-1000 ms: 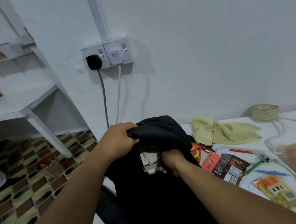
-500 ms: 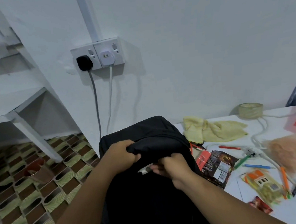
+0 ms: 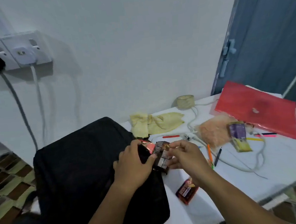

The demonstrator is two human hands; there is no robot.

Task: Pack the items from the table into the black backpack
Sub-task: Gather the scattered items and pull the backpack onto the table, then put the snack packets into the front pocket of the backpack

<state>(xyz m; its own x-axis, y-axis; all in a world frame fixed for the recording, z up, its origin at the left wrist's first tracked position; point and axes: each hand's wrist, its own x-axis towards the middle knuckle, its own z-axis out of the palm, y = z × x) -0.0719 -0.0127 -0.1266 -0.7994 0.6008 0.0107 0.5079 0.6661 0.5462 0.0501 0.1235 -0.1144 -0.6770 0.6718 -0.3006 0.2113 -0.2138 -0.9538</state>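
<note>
Now, grip: the left hand [image 3: 132, 163] curls over the right edge of the black backpack [image 3: 88, 168] and pinches a red-topped packet [image 3: 147, 146] against it; the right hand [image 3: 185, 155] pinches a dark brown snack packet [image 3: 161, 154] with thumb and fingers curled round it.
Task thing: both packets sit at the backpack's right edge, touching each other, not yet inside; the frame is blurred, and I cannot tell whether an opening is being held there.
Slip risk: the packets look glossy and thin, so in my judgement a shallow pinch could let one slide off the backpack's edge onto the white table [image 3: 278, 164].
Opening risk: if the left hand lets the soft fabric sag, the mouth probably closes and the packets crumple against it.
Just right of the backpack: a small dark wrapped bar [image 3: 186, 191] lies near the table's front edge; a sweeping forearm could knock it off.
Further right of the backpack: pens [image 3: 210, 153] and a white cable [image 3: 193, 119] lie loose, apt to snag or roll.
Behind the backpack's right corner: a yellow cloth [image 3: 156, 123], then a tape roll [image 3: 185, 102].
Far right of the backpack: an orange mesh bag [image 3: 213, 131], a purple packet [image 3: 238, 131] and a red folder [image 3: 255, 109], all unpacked; the task looks far from finished.
</note>
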